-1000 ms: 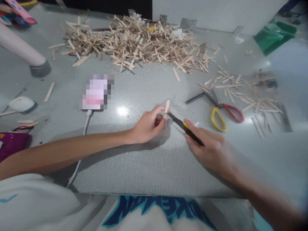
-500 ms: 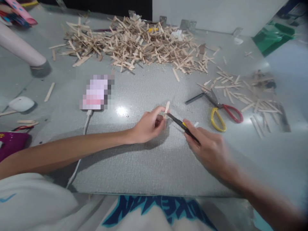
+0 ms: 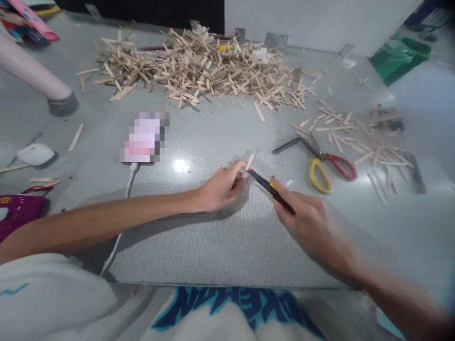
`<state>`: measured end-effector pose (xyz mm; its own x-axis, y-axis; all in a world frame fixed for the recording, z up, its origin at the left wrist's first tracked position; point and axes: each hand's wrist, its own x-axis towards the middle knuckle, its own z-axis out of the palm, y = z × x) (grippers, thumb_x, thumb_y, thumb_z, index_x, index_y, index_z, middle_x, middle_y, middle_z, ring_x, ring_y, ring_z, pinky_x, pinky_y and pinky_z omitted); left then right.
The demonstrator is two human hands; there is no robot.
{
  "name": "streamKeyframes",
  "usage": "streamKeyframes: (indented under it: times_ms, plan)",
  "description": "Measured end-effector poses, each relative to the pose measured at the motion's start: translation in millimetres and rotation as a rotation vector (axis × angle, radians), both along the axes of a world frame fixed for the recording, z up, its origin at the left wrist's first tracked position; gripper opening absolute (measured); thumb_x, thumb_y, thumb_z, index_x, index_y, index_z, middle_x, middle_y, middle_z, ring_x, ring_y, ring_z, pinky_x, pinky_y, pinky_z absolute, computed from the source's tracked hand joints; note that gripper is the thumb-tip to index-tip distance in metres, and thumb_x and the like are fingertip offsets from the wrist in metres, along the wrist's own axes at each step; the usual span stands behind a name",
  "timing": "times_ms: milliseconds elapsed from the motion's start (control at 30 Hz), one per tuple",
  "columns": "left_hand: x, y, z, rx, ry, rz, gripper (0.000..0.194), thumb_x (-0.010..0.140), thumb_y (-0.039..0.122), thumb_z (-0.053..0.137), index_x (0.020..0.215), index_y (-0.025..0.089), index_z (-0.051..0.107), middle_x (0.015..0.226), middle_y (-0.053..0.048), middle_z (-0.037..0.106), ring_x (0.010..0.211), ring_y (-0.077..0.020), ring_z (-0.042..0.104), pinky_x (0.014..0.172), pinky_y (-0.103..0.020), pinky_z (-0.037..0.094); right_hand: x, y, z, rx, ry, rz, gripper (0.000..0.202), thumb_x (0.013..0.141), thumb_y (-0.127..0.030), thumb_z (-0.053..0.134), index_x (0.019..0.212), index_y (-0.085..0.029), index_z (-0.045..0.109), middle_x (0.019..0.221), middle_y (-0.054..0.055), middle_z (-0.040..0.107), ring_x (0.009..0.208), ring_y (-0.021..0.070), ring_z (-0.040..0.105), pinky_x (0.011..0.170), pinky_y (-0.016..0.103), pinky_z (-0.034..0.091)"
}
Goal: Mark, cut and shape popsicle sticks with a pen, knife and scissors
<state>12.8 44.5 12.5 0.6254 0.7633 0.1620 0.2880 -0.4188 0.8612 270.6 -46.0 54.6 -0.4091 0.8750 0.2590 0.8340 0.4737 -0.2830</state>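
Note:
My left hand (image 3: 223, 188) pinches a short, flat wooden stick (image 3: 250, 162) between thumb and fingers, its upper end tilted to the right. In my right hand (image 3: 304, 219), closed round its handle, is a black utility knife (image 3: 272, 189) with a bit of yellow on it. The blade tip meets the stick or lies right beside it; I cannot tell which. Right of the knife lie open scissors (image 3: 322, 161) with one yellow and one red handle loop. A dark, narrow strip (image 3: 286, 145) lies near their blades.
A big heap of wooden sticks (image 3: 199, 71) spreads along the back, with a looser scatter (image 3: 373, 147) at right. At left are a phone (image 3: 144, 137) on a white cable (image 3: 128, 185), a white mouse (image 3: 35, 154) and a pink tube (image 3: 31, 66). A green bin (image 3: 398, 59) stands back right.
The stick in my left hand has turned a little, now leaning further right. The knife stays close against it, and the whole view has shifted slightly.

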Motion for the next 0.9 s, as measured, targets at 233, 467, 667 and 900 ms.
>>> streamKeyframes:
  times_ms: [233, 467, 667, 900]
  plan:
    - [0.5, 0.8, -0.7, -0.002, 0.015, -0.011, 0.015, 0.111, 0.024, 0.045, 0.125, 0.022, 0.048, 0.062, 0.012, 0.048, 0.046, -0.0091, 0.043, 0.048, -0.019, 0.030, -0.4, 4.3, 4.6, -0.069, 0.032, 0.006, 0.046, 0.117, -0.030, 0.048, 0.151, -0.007, 0.068, 0.077, 0.006, 0.075, 0.059, 0.0180, 0.063, 0.058, 0.032, 0.047]
    - [-0.5, 1.3, -0.4, -0.007, 0.032, -0.017, 0.018, 0.110, 0.023, 0.045, 0.127, 0.021, 0.048, 0.066, 0.010, 0.052, 0.049, -0.0091, 0.042, 0.051, -0.020, 0.032, -1.4, 7.3, 11.1, -0.183, 0.133, -0.028, 0.044, 0.112, -0.029, 0.056, 0.146, -0.007, 0.073, 0.071, 0.005, 0.073, 0.053, 0.0160, 0.055, 0.055, 0.030, 0.042]
    - [-1.1, 1.2, -1.2, -0.007, 0.037, -0.017, 0.019, 0.109, 0.023, 0.046, 0.127, 0.021, 0.048, 0.065, 0.010, 0.051, 0.050, -0.0091, 0.041, 0.052, -0.020, 0.030, 2.3, 9.6, 7.0, -0.271, 0.219, -0.078, 0.034, 0.108, -0.030, 0.065, 0.137, -0.022, 0.080, 0.074, 0.002, 0.076, 0.058, 0.0175, 0.066, 0.059, 0.029, 0.048]
    - [-2.4, 2.3, -4.6, -0.037, -0.007, -0.035, 0.019, 0.110, 0.025, 0.048, 0.129, 0.021, 0.048, 0.069, 0.008, 0.056, 0.051, -0.0088, 0.044, 0.051, -0.019, 0.033, 10.2, 23.0, -7.6, -0.303, 0.332, -0.045, 0.029, 0.105, -0.032, 0.070, 0.129, -0.028, 0.085, 0.103, 0.003, 0.087, 0.084, 0.0256, 0.082, 0.073, 0.035, 0.062]
